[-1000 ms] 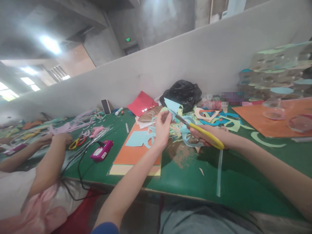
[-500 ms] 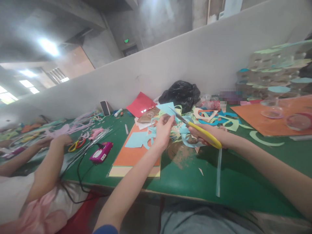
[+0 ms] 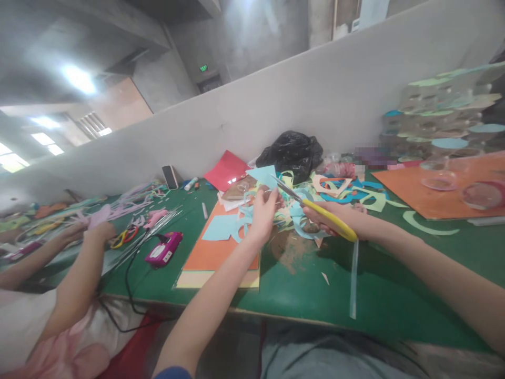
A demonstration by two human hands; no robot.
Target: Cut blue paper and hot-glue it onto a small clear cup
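Note:
My left hand [image 3: 265,210] pinches a piece of light blue paper [image 3: 261,175] at its lower edge and holds it up above the table. In my right hand [image 3: 329,217] is a pair of scissors [image 3: 330,218] with yellow handles, and a clear strip [image 3: 354,281] hangs from them. The scissor blades point up and left, their tips at the paper's right edge. Behind and below both hands lies a heap of cut paper scraps, with a blue paper ring [image 3: 300,227] under the scissors. Another light blue sheet [image 3: 219,227] rests on orange paper left of my left hand.
A black plastic bag [image 3: 292,152] and red paper [image 3: 228,171] lie by the wall. At left, a co-worker's hand [image 3: 101,231] is near purple strips, red-and-yellow-handled scissors [image 3: 125,237] and a magenta device [image 3: 164,248] with a cable. At right, clear cups sit on orange card [image 3: 410,184].
The light blue paper has shifted left and turned slightly in my left hand. The scissor tips have moved a little left and down. The co-worker's hand has moved slightly.

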